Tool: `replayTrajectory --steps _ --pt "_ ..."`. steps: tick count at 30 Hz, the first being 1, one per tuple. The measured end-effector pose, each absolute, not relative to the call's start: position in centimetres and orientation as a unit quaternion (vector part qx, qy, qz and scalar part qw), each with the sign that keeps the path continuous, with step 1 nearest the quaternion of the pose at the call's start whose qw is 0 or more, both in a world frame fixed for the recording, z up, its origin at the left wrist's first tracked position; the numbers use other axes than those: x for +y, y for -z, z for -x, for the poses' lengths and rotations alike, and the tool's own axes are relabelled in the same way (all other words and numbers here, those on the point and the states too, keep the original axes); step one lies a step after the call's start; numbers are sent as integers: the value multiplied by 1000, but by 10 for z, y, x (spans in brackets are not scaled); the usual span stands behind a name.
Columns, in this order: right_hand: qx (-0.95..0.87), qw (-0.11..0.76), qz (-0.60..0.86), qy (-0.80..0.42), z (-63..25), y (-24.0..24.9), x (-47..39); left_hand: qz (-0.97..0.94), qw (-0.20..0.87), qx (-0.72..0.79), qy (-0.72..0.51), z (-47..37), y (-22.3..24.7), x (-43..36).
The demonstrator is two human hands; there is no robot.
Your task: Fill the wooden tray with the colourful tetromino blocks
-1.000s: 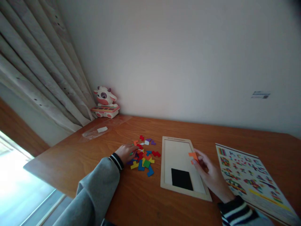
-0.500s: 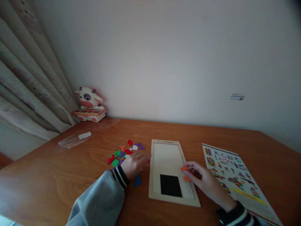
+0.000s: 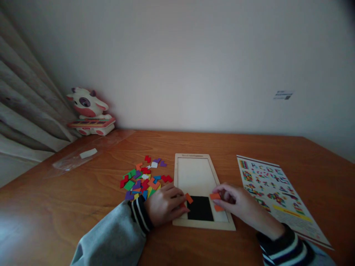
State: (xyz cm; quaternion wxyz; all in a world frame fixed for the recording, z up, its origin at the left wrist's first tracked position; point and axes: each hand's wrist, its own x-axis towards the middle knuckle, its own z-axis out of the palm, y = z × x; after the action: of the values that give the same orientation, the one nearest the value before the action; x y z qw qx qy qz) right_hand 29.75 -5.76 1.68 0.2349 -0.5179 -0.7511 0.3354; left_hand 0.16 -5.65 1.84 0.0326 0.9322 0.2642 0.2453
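Note:
My left hand (image 3: 168, 204) is closed on an orange piece (image 3: 189, 198), which sticks out past its fingertips over the left edge of the black square (image 3: 200, 208). That square lies in the lower part of the framed wooden board (image 3: 204, 225). At the board's right side my right hand (image 3: 233, 198) pinches another orange piece (image 3: 215, 196) between thumb and fingers. Just below those fingertips shows more orange (image 3: 219, 208); whether it is a separate piece I cannot tell. The colourful loose pieces (image 3: 137, 184) are heaped left of the board, partly behind my left hand.
A printed pattern sheet (image 3: 277, 199) lies right of the board. Clear plastic wrapping (image 3: 66, 162) with a white label rests at the left. In the back left corner stands a cow toy (image 3: 90, 111) with a keyboard, beside the curtain (image 3: 27, 99).
My left hand has moved right and nearer, from beside the heap to the board's left edge, and now shows an orange piece. The view has shifted slightly. My right hand stays at the board's right side.

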Motion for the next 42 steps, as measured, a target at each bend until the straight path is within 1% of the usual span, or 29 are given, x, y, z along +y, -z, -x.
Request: replayTrajectory --steps 4,8,14,19,35,42 --pt "-773 234 509 -296 -297 -18 -58 -948 35 238 -209 -1 -27 -60" --pt "-785 221 507 -278 -298 -20 -59 -953 62 238 -175 1 -30 -62" --pt "-785 215 505 -287 -299 -18 -60 -936 67 282 -199 2 -30 -62" --pt "-785 215 506 -287 -300 -18 -60 -932 63 290 -208 3 -32 -63" --pt "-791 138 494 -333 -308 -24 -62 -942 74 251 -212 4 -35 -63" --pt "-784 134 488 -360 -307 -31 -63 -947 67 225 -221 7 -31 -61"
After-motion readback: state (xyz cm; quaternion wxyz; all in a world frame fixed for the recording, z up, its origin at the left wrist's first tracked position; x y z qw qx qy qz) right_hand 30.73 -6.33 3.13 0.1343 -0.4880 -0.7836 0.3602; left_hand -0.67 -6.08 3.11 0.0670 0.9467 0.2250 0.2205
